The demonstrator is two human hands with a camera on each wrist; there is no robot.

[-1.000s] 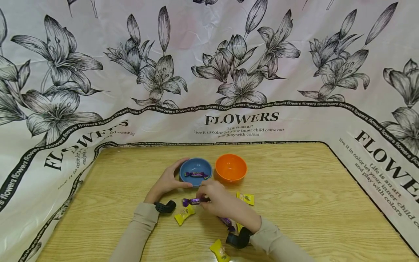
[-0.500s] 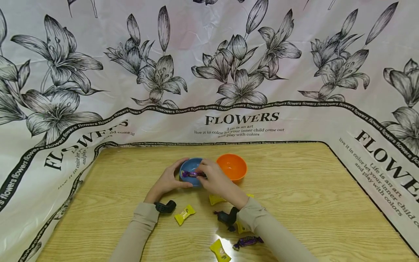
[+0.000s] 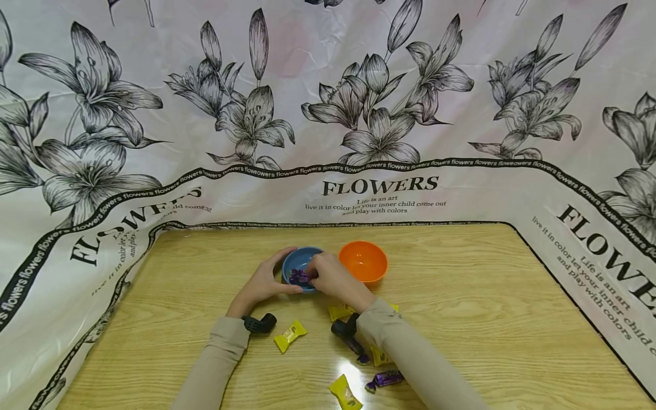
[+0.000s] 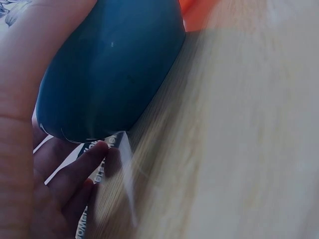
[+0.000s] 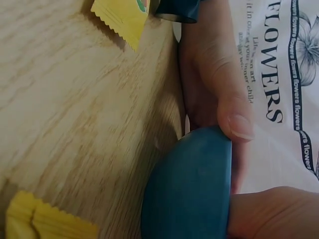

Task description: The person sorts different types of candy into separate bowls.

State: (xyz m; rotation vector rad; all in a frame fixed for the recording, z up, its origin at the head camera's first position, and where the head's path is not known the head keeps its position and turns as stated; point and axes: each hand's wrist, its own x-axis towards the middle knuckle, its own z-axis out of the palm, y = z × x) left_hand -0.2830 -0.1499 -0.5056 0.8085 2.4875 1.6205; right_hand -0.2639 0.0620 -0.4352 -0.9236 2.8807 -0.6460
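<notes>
My left hand [image 3: 262,281] holds the blue bowl [image 3: 293,261] from its left side, thumb at the near wall and fingers round the far side. In the left wrist view, fingertips [image 4: 99,149] lie at the base of the bowl. The right hand [image 3: 339,281] reaches over the right rim, its fingers curled at purple-wrapped candies [image 3: 297,277] inside. Those fingers pinch one candy, whose right part they hide. From the right wrist, the bowl's outer wall [image 5: 187,189] blocks the inside from sight.
Right of the blue bowl stands an orange bowl [image 3: 363,261]. Yellow-wrapped candies [image 3: 290,336] lie scattered nearer the front, several of them around the right forearm. One purple candy [image 3: 384,380] lies beside the right sleeve; another is partly under the black wrist camera [image 3: 344,327].
My right hand has carried a purple candy from the table up into the blue bowl, and its fingers have sunk lower inside. The left hand stays on the bowl.
</notes>
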